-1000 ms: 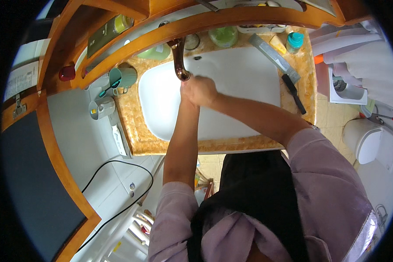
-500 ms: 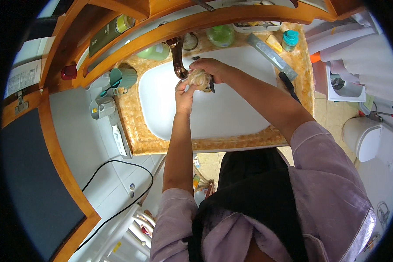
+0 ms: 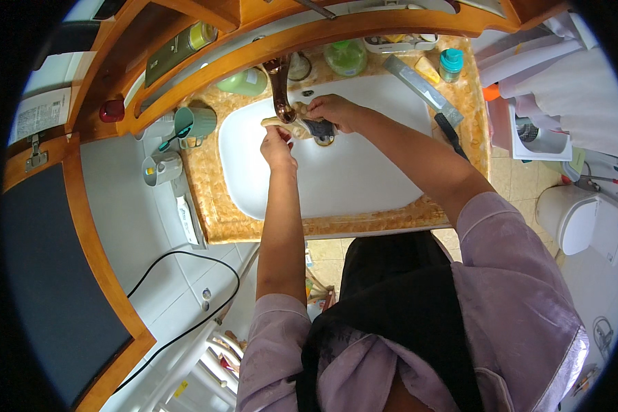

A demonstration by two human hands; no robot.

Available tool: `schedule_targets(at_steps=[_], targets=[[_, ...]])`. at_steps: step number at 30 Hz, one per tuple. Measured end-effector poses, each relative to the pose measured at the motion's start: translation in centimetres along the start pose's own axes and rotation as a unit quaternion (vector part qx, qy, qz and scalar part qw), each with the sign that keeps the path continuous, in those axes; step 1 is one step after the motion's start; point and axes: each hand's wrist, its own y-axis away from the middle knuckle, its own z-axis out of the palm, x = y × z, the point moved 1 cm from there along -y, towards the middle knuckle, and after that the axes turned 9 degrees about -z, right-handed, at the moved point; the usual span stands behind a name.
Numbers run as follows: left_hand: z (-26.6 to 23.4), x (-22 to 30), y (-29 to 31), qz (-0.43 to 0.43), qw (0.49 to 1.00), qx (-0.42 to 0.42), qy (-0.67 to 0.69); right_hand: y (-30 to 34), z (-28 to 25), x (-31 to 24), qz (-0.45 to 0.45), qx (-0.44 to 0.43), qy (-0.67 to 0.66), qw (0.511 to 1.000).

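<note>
Under the bronze-coloured faucet (image 3: 279, 89), a small cream cloth (image 3: 297, 128) with a dark grey patch is stretched between my two hands. Its exact kind I cannot make out. My left hand (image 3: 279, 147) pinches the pale end, fingers closed, just left of the spout. On the other side, my right hand (image 3: 335, 112) grips the cloth near its grey part, with fingers bent round the upper edge. Both hands are above the white sink basin (image 3: 364, 182), close to the drain (image 3: 324, 140).
A wooden shelf frame (image 3: 364, 22) arches over the sink's far side. Green bottles (image 3: 346, 57), a teal-capped jar (image 3: 451, 63) and a long flat tool with a black handle (image 3: 450, 130) lie around the basin. Cups (image 3: 198, 121) stand at left.
The cloth was bunched up between both hands and is now pulled out lengthwise, with its grey patch showing. My left hand has moved slightly left and my right hand slightly right.
</note>
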Motion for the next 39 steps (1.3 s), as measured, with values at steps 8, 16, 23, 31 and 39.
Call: schedule_targets(at_steps=[8,16,23,31,39], targets=[[-0.6,0.8,0.0,-0.089,0.934,-0.264,0.222,-0.1,-0.5,0.2,-0.005,0.119,0.021,0.993],[0.5,2.9,2.9,-0.151,0.929,-0.313,0.124,0.7,-0.3,0.5,-0.235,-0.045,0.347,0.907],[-0.6,3.7,0.7,-0.174,0.907,-0.376,0.075,-0.6,-0.9,-1.8,-0.147,-0.245,0.303,0.909],[-0.7,4.0,0.8,-0.172,0.925,-0.334,0.063,0.6,-0.3,-1.2,-0.198,-0.132,0.11,0.965],[-1.0,3.6,-0.5,-0.093,0.986,-0.131,0.034,-1.0,-1.5,0.4,-0.211,0.06,-0.137,0.966]])
